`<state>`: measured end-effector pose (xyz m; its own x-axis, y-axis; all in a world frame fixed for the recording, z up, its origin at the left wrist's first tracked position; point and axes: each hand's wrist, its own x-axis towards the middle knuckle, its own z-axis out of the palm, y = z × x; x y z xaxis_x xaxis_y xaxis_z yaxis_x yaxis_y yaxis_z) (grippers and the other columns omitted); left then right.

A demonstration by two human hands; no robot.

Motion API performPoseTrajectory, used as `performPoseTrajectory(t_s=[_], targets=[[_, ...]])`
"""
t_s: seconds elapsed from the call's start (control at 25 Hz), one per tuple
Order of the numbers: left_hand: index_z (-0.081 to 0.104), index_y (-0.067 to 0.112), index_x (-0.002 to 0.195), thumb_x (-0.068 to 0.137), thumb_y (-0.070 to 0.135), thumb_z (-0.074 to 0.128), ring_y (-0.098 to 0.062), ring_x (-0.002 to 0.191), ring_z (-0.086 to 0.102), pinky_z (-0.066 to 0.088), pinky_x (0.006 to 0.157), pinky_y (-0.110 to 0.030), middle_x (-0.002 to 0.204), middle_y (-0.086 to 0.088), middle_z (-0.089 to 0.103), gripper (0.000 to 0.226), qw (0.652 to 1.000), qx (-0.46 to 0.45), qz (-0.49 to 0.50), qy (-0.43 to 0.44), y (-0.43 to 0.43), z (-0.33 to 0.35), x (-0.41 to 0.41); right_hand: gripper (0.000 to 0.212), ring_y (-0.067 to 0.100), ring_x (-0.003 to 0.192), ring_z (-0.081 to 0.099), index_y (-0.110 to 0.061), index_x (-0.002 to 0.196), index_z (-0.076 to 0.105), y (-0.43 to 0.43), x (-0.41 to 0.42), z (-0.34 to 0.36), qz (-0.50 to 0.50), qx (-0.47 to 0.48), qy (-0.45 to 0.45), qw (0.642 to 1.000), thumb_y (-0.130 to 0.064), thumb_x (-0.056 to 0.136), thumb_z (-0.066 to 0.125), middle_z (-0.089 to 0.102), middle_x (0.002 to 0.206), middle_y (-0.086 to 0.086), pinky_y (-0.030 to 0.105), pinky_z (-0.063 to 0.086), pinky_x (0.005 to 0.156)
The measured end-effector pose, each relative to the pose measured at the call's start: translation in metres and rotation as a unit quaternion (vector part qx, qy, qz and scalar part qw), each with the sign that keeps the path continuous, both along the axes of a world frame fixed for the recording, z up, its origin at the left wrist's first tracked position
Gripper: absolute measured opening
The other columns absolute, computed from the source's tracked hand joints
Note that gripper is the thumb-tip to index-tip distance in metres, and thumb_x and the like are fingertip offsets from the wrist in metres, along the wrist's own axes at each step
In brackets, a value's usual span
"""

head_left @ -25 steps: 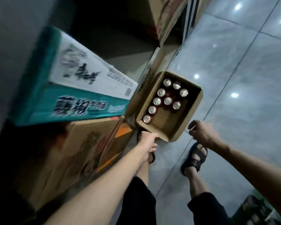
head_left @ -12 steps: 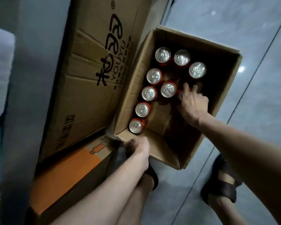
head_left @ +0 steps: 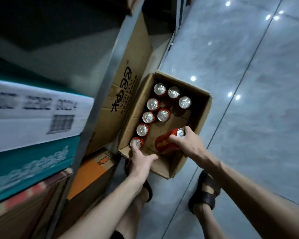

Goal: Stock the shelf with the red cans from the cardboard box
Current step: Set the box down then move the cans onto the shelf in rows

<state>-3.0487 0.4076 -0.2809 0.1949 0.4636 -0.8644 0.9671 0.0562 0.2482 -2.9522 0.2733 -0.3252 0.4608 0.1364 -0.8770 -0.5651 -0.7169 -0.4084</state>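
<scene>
An open cardboard box [head_left: 203, 107] sits on the floor beside the shelf. Several red cans with silver tops stand upright along its left side, such as one at the far end [head_left: 160, 89]. My right hand [head_left: 188, 144] grips one red can [head_left: 166, 143], tilted on its side above the box's bottom. My left hand [head_left: 141, 161] reaches over the box's near edge, fingers touching the top of the nearest upright can [head_left: 136, 142]. The grey metal shelf upright [head_left: 100, 94] runs diagonally to the left of the box.
Cartons fill the lower shelf: a white-and-teal one [head_left: 33, 131], a brown printed one [head_left: 128, 80] and an orange-topped one [head_left: 91, 173]. My sandalled feet [head_left: 205, 192] stand on the glossy grey tile floor [head_left: 248, 83] to the right.
My right hand has closed on a can and pulled it back, tilted, from the standing group. My left hand has moved from the box's near edge onto the nearest can. The view has pulled back.
</scene>
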Motion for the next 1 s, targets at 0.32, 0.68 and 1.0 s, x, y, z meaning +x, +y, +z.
performPoseTrajectory(t_s=[0.32,0.68,1.0], targets=[[0.043,0.021,0.139,0.070,0.035,0.081,-0.015,0.120,0.051,0.037,0.097,-0.017,0.135,0.004,0.046,0.080,0.868,0.165,-0.384,-0.267,-0.012,0.274,0.050,0.050,-0.001,0.039,0.049,-0.020,0.100,0.054,-0.023,0.045,0.309,-0.076,0.208,0.013,0.975,-0.053,0.065,0.066,0.057,0.071,-0.003,0.016,0.034,0.037],[0.043,0.029,0.120,0.061,0.066,0.065,-0.018,0.094,0.063,0.046,0.077,-0.028,0.110,0.005,0.058,0.073,0.818,0.353,-0.349,-0.291,0.015,0.579,0.018,0.071,0.018,0.072,0.066,-0.025,0.100,0.062,0.025,0.036,0.598,0.017,0.280,-0.101,0.955,-0.085,0.061,0.057,0.067,0.084,0.003,0.034,0.051,0.064],[0.046,0.035,0.120,0.069,0.050,0.079,-0.008,0.101,0.059,0.051,0.080,-0.020,0.109,0.013,0.059,0.063,0.911,0.257,-0.128,-0.297,0.034,0.691,-0.095,0.074,0.007,0.075,0.072,-0.029,0.113,0.052,0.074,-0.043,0.711,0.160,0.344,-0.065,0.923,-0.073,0.058,0.073,0.069,0.102,0.000,0.019,0.054,0.055]])
